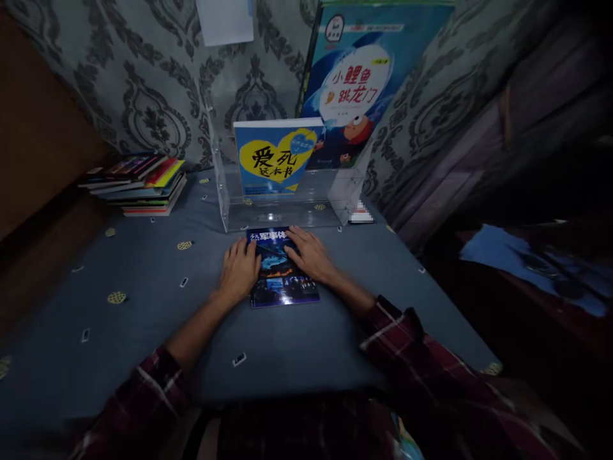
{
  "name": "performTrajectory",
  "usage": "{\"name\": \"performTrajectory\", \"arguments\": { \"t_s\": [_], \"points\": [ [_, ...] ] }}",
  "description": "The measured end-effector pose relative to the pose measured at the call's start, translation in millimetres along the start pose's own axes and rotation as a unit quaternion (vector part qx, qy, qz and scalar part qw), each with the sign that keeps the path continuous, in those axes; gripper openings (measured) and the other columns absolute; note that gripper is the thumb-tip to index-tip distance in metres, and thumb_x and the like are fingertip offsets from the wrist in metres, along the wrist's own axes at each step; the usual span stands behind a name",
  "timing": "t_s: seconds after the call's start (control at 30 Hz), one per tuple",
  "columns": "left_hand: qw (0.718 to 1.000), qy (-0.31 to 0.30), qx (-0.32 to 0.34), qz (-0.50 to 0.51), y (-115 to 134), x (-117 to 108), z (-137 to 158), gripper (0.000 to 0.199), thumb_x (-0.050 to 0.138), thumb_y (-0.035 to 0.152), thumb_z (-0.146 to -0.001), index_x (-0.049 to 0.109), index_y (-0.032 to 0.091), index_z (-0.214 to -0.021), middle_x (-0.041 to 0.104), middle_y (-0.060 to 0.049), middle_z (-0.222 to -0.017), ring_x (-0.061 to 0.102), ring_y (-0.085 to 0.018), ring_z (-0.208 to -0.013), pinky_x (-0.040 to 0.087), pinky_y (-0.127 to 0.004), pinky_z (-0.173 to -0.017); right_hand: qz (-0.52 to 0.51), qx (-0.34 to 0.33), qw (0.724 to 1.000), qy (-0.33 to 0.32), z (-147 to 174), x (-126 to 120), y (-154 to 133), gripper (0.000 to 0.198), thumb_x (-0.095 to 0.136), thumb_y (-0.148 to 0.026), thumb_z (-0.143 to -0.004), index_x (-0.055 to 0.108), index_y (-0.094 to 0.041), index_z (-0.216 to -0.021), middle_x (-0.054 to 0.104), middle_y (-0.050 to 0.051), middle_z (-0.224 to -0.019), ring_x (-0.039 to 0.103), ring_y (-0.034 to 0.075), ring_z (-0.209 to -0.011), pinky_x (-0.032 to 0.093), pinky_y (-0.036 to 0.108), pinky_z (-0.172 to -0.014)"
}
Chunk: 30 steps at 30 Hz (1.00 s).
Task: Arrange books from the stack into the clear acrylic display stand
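A dark blue magazine [282,291] with a glossy cover lies flat on the table in front of me. My left hand [239,268] rests along its left edge, fingers stretched forward and touching the cover. On its upper right side lies my right hand [311,254], palm down with the fingers extended. Just beyond the magazine stands a clear acrylic book rack [287,211]. In it, a blue book with a yellow heart [275,160] leans upright, and behind that to the right stands a larger blue picture book [354,89].
A stack of books [143,185] sits at the back left of the blue tablecloth [158,338]. Right of the rack is a small white object [361,213], blurred out. Patterned wallpaper [153,108] backs the table; a light blue cloth [507,262] lies beyond its right edge.
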<state>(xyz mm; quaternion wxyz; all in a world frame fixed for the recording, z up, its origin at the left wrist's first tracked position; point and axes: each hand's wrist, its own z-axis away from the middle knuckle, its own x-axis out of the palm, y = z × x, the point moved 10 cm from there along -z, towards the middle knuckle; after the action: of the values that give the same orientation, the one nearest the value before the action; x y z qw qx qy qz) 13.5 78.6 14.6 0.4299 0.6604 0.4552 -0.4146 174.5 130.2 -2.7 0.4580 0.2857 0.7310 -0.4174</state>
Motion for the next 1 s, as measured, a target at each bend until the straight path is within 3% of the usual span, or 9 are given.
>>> {"name": "performTrajectory", "arguments": {
  "t_s": [0.33,0.67,1.0],
  "points": [
    [0.999,0.002,0.001,0.048,-9.7,5.8,1.4,0.045,0.046,0.027,-0.103,0.057,0.012,-0.144,0.057,-0.02,-0.152,0.048,-0.034,-0.147,0.04,-0.052,-0.119,0.049,0.026,0.998,-0.024,-0.2,-0.5,-11.6,0.055,0.04,-0.032,-0.104,0.051,-0.006,-0.152,0.044,0.021,-0.163,0.037,0.031,-0.156,0.03,0.055,-0.126],
    [0.997,-0.001,0.022,0.071,-23.4,5.6,5.6,0.05,0.043,0.038,-0.104,0.057,0.015,-0.146,0.056,-0.016,-0.155,0.048,-0.029,-0.147,0.036,-0.053,-0.124,0.016,-0.088,0.993,-0.077,62.0,-3.3,-34.0,0.07,0.041,-0.054,-0.105,0.041,-0.01,-0.16,0.031,0.02,-0.17,0.02,0.036,-0.161,0.025,0.058,-0.128],
    [0.997,-0.013,0.037,0.068,-22.0,-5.4,8.6,0.052,0.039,0.043,-0.105,0.058,0.013,-0.144,0.061,-0.018,-0.15,0.052,-0.03,-0.144,0.038,-0.057,-0.123,-0.007,-0.103,0.991,-0.088,63.8,-10.9,-45.0,0.07,0.042,-0.052,-0.106,0.04,-0.006,-0.16,0.028,0.024,-0.17,0.015,0.04,-0.161,0.026,0.06,-0.128]
  ]
}}
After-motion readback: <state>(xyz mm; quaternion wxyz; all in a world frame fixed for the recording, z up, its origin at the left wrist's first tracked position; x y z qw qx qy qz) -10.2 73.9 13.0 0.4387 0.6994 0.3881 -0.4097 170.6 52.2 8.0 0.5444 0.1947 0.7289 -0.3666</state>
